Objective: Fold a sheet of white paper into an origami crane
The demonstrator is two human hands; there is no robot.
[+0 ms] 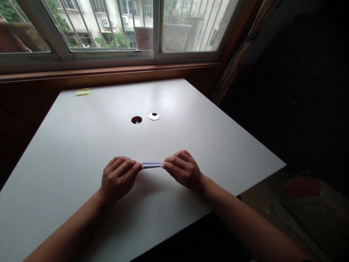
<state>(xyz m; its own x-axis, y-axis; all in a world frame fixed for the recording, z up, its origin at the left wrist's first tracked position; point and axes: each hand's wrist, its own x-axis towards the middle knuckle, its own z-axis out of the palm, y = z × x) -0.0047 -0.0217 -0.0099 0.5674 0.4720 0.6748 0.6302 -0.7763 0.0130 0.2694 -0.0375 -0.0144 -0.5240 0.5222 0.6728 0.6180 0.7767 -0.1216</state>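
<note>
A narrow piece of folded paper [152, 165], pale violet-white with layered edges, stretches level between my two hands above the white table [81, 153]. My left hand [120, 177] pinches its left end between thumb and fingers. At the other end, my right hand [183, 169] grips it the same way, fingers curled. Both ends of the paper are hidden inside the fingers. A shadow falls on the tabletop below the hands.
Beyond the hands, the tabletop has a round hole [136, 120] with a white ring-shaped cover [154, 116] beside it. Yellow strips [82, 92] lie near the far left edge. A window [114, 25] with bars stands behind the table. The right side is dark.
</note>
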